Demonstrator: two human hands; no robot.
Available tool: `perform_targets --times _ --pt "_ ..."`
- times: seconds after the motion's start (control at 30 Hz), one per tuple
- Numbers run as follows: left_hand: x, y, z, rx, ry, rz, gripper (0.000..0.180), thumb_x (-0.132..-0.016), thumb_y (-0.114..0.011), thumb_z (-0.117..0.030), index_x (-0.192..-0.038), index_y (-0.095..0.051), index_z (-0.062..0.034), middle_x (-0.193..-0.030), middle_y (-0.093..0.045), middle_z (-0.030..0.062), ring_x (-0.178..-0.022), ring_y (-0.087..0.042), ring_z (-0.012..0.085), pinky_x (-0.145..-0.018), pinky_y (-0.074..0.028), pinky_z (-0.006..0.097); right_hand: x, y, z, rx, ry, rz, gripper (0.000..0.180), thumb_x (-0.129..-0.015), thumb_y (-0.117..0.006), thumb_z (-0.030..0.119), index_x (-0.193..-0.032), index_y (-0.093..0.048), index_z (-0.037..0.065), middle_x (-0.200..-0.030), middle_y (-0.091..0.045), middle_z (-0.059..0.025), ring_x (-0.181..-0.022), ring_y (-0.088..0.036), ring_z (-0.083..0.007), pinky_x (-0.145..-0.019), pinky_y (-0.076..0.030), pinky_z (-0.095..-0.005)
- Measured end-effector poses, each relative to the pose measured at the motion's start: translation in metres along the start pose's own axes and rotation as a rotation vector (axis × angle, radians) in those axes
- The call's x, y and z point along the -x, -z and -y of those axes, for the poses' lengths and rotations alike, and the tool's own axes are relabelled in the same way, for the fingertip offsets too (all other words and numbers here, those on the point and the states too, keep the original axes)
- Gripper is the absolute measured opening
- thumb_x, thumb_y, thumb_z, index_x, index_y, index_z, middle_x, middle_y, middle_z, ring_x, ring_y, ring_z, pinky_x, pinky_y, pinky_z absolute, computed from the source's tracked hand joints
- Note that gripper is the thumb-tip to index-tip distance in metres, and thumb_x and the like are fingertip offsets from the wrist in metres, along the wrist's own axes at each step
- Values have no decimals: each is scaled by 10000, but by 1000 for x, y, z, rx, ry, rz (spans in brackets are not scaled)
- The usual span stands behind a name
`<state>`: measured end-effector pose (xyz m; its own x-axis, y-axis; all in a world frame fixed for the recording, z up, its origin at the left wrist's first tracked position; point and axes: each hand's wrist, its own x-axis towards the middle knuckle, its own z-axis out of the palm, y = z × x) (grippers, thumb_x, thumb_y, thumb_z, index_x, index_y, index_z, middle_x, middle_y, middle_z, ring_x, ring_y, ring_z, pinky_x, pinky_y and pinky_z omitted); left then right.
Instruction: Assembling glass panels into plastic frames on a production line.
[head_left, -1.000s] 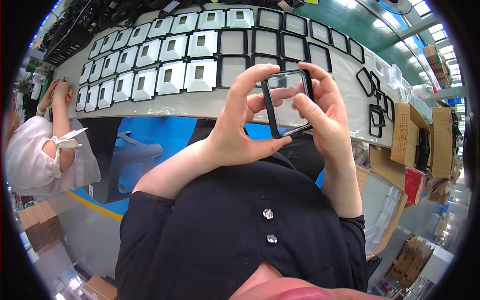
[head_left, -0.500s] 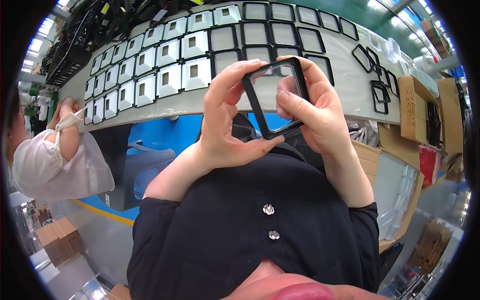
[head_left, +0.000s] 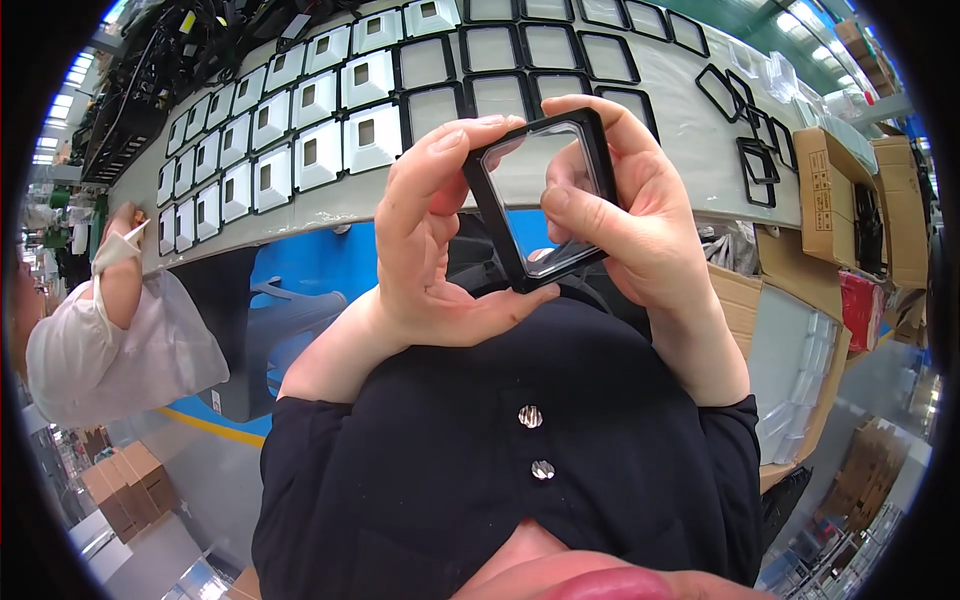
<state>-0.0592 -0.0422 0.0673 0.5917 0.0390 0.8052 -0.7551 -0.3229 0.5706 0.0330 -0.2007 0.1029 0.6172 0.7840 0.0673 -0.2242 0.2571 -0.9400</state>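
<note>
Both my hands hold one black square frame with a clear window (head_left: 545,195) up in front of my chest. My left hand (head_left: 430,240) grips its left edge, fingertips on the top corner and thumb under the lower corner. My right hand (head_left: 640,210) wraps the right edge, its thumb pressed on the clear window. On the grey worktable (head_left: 690,110) beyond lie rows of black frames with white inserts (head_left: 310,150) and rows of black frames without inserts (head_left: 560,45).
Another person in a white top (head_left: 110,340) stands at the left end of the table. Open cardboard boxes (head_left: 840,190) stand at the right, loose black frames (head_left: 755,150) near them. A blue machine part (head_left: 300,290) sits under the table. Small boxes (head_left: 120,480) lie on the floor.
My hands have brought the frame slightly higher and closer to the camera. The person at the left has shifted a little.
</note>
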Motion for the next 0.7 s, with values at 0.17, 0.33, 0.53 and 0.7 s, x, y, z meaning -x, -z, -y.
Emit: perform_targets --times 0.17,0.33,0.53,0.7 --pt "4 6 -5 -150 106 76 1142 -599 -918 -164 -1460 -181 -23 -1404 -374 217 -1295 -474 325 -1085 -412 407 -1 0 -2 -21 -6 4 546 -860 -685 43 -1342 -432 6 -831 -574 -16 -711 -575 -77 -635 -451 -196" --pt "16 5 1 -50 153 12 1103 -603 -907 -120 -1455 -216 -8 -1412 -380 207 -1305 -456 308 -1092 -392 403 -2 -1 -9 52 -52 -32 581 -861 -687 46 -1368 -405 8 -908 -580 -29 -779 -584 -83 -662 -449 -198" --pt "46 14 22 -89 365 -45 991 -645 -880 -139 -1434 -299 9 -1383 -460 180 -1317 -453 276 -1094 -374 384 2 27 -35 1042 535 -101 617 -738 -767 216 -1291 -535 68 -1238 -559 -132 -1104 -550 -300 -919 -449 -389" --pt "65 24 30 -625 386 160 856 -622 -856 -186 -1361 -448 -42 -1317 -532 152 -1276 -482 340 -1035 -425 404 9 32 -66 1517 470 187 620 -753 -751 263 -1323 -559 110 -1385 -526 -22 -1297 -456 -251 -1040 -363 -407"
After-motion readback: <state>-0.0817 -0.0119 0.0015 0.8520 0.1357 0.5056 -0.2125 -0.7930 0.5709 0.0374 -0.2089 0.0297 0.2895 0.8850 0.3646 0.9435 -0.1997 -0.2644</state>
